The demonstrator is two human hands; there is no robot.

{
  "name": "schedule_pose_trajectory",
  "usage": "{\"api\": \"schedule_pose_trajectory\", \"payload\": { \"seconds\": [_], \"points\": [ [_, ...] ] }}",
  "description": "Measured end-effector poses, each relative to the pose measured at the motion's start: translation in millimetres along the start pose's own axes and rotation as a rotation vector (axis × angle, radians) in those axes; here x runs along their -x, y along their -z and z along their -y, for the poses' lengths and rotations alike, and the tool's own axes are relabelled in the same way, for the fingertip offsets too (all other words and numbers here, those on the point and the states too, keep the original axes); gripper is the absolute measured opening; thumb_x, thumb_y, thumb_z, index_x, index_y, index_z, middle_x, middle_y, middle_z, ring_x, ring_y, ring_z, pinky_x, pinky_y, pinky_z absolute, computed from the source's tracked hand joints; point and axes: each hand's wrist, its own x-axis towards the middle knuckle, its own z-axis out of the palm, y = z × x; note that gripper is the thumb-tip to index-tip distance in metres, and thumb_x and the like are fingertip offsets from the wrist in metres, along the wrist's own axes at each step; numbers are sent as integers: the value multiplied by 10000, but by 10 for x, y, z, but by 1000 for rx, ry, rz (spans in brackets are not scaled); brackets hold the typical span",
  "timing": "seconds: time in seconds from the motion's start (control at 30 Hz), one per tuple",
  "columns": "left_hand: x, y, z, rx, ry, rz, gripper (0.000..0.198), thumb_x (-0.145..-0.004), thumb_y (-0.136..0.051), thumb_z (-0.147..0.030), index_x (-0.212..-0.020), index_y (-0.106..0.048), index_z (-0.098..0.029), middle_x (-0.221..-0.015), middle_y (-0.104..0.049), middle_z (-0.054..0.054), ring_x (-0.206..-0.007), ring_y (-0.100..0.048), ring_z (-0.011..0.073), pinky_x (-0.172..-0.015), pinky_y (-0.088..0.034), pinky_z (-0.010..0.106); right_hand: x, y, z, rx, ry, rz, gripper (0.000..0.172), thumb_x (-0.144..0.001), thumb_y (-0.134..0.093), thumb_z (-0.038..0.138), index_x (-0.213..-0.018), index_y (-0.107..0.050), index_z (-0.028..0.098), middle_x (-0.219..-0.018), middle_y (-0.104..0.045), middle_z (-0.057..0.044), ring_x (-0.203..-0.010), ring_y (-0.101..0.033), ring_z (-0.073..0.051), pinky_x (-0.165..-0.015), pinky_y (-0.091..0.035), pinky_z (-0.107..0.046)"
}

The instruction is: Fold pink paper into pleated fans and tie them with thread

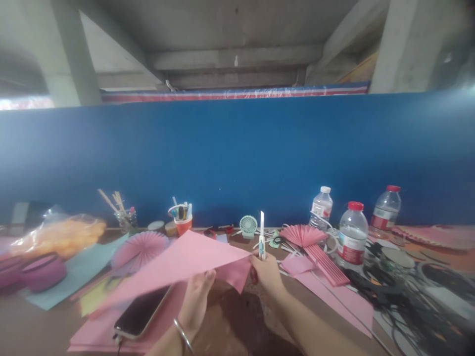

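Note:
A large folded sheet of pink paper (178,262) is lifted above the table, tilted up toward the far side. My left hand (196,299), with a silver bangle at the wrist, grips the paper's near edge; its fingers are partly hidden by the sheet. My right hand (266,274) is closed around a white utility knife (261,242) with its blade pointing up. The same hand also pinches the right corner of the paper. Below the raised sheet lie a phone (143,314) and more pink sheets (89,336).
Folded pink paper fans (302,236) and pink strips (326,267) lie right, beside water bottles (352,232) and tangled black cables (393,296). A small green fan (248,225) and a pen cup (183,225) stand behind. Purple tape rolls (43,273) sit left.

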Motion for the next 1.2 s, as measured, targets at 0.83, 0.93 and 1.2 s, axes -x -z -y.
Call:
{"api": "schedule_pose_trajectory", "payload": {
  "seconds": [0.83,0.93,1.2],
  "points": [
    [-438,75,-18,-140,-56,-49,214,-665,-583,-294,-698,-618,-85,-570,-645,55,-510,-595,168,-479,-470,261,207,473,-200,1031,701,201,266,-846,-397,257,-1074,-524,207,-915,-630,-55,-819,-576,-182,-685,-377,-238],
    [-569,173,-159,-227,-126,-93,224,-666,-579,-306,-619,-620,-90,-514,-627,50,-478,-572,159,-480,-450,249,251,448,-201,1102,793,224,296,-833,-404,219,-1106,-519,221,-872,-625,-46,-781,-576,-164,-643,-364,-219],
    [-473,91,-115,-401,-177,-60,263,-669,-570,-314,-503,-609,-113,-417,-577,32,-411,-525,149,-437,-402,234,337,378,-212,1161,799,221,317,-799,-421,156,-1078,-540,246,-810,-611,-28,-740,-568,-141,-603,-336,-196]
  ]
}}
